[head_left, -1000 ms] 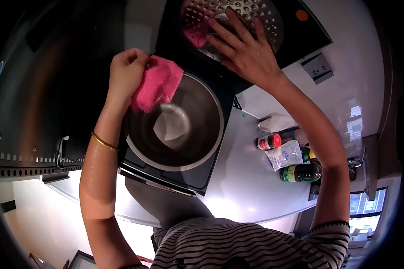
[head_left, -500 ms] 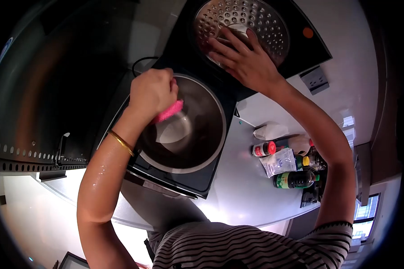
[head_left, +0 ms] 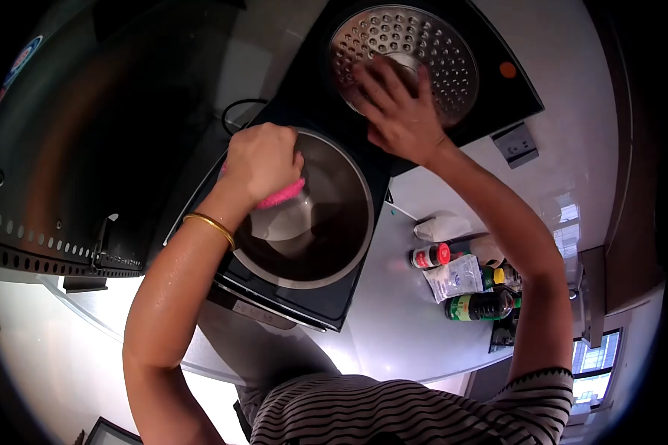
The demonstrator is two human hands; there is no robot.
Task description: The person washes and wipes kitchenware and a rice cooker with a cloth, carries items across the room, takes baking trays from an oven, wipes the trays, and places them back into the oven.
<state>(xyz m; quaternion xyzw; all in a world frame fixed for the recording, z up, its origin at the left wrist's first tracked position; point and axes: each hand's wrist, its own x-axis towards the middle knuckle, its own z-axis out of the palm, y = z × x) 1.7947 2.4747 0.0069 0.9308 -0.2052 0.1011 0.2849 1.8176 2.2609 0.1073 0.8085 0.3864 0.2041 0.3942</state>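
Observation:
My left hand is closed round a pink scrubbing cloth at the left inner wall of a round metal pot. The pot sits in a black cooker with its lid raised. My right hand has its fingers spread over the dimpled metal inner plate of the lid, near its round centre. Those fingertips are slightly blurred, so I cannot tell how firmly they touch. Under the pink cloth, part of the pot's wall is hidden.
On the counter to the right lie a red-capped jar, a crumpled packet, a dark bottle with a green label and several other bottles. A wall socket is beside the lid. A large dark appliance stands left.
My left hand and the pink cloth have shifted slightly right and down along the pot. My right hand has moved a little down on the lid plate, its fingers still spread.

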